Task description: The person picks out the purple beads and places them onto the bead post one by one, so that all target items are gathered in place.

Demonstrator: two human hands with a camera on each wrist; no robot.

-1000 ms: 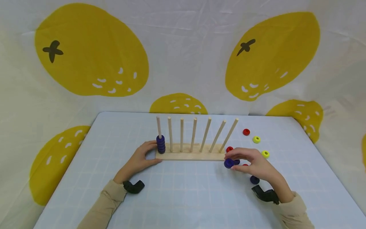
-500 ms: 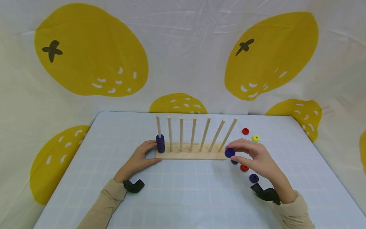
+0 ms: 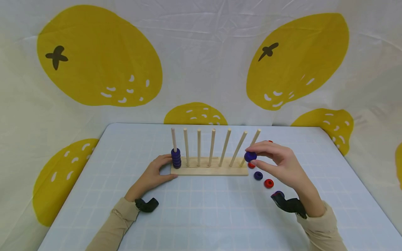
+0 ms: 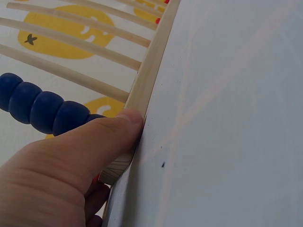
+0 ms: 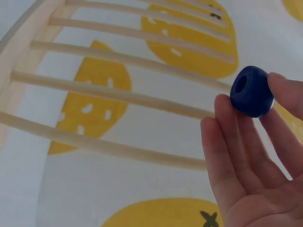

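Observation:
A wooden pegboard [image 3: 213, 170] with a row of upright pegs stands on the table. Several blue beads [image 3: 176, 158] are stacked on its leftmost peg. At the left end of the base, my left hand [image 3: 153, 173] grips the wood, thumb along the front edge as the left wrist view shows; its fingers are partly hidden behind. Between thumb and fingertips my right hand [image 3: 279, 162] pinches a single blue bead [image 5: 252, 91], raised off the table near the rightmost peg. The bead's hole shows in the right wrist view. It is apart from the pegs there.
Loose on the table at the right lie a blue bead [image 3: 258, 175], a red bead [image 3: 268, 183] and another red bead [image 3: 251, 165] by the base's end. One more blue bead [image 3: 278, 194] is partly behind the right wrist strap. A patterned cloth [image 3: 204, 62] hangs behind.
My right hand has lifted the blue bead up from near the base's right end, to peg height, slightly leftward at the last. The left hand and pegboard have stayed put.

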